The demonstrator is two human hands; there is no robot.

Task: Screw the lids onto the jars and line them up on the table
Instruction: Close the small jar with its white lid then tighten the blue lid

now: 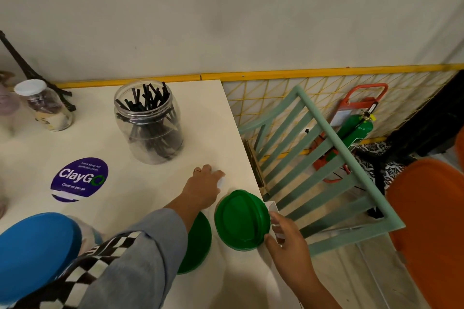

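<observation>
A clear open jar (150, 125) full of black sticks stands lidless at the middle of the white table (155, 188). My left hand (204, 188) reaches across in front of it, fingers curled down over a small whitish thing (221, 182); I cannot tell whether it is gripped. A green lid (239, 219) sits tilted at the table's right edge, and my right hand (285, 246) pinches its right rim, with a white boxy object (273, 207) beside the fingers. A second green lid (199, 241) lies flat, half hidden under my left forearm. A small jar (47, 108) with a white lid stands far left.
A large blue lid (32, 246) fills the near left corner. A purple round sticker (79, 178) is on the tabletop. Past the table's right edge stand a pale green slatted chair (326, 158), an orange seat (426, 221) and a green extinguisher (356, 130) by a yellow grid fence.
</observation>
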